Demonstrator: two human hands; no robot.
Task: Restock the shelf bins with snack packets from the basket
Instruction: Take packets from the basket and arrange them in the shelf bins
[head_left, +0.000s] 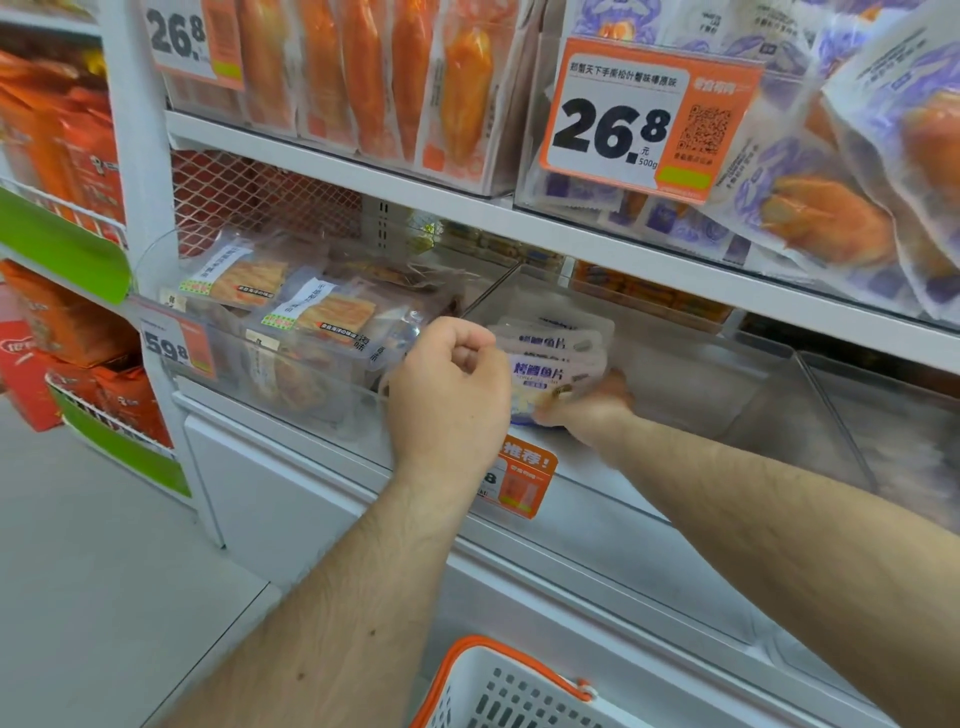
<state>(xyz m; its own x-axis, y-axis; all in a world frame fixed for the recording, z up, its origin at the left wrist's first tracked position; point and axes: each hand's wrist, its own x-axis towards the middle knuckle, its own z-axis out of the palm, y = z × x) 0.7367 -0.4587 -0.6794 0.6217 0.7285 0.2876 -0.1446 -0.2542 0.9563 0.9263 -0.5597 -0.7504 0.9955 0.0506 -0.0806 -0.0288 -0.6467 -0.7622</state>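
A small stack of white snack packets (558, 358) with blue lettering stands in the clear shelf bin (691, 374) on the middle shelf. My left hand (449, 389) is at the stack's left side with fingers curled, pinching the packets' edge. My right hand (592, 408) reaches into the bin and holds the stack from below and the right; its fingers are partly hidden behind the packets. The white basket (498, 691) with an orange rim sits at the bottom edge, below my arms.
The clear bin to the left (291, 338) holds packets of dried orange strips. Above, bins of orange (363, 78) and purple-white packets (831, 208) overhang, with price tags 26.8 (634, 124). An orange tag (519, 483) hangs on the bin front. Red boxes fill the left rack.
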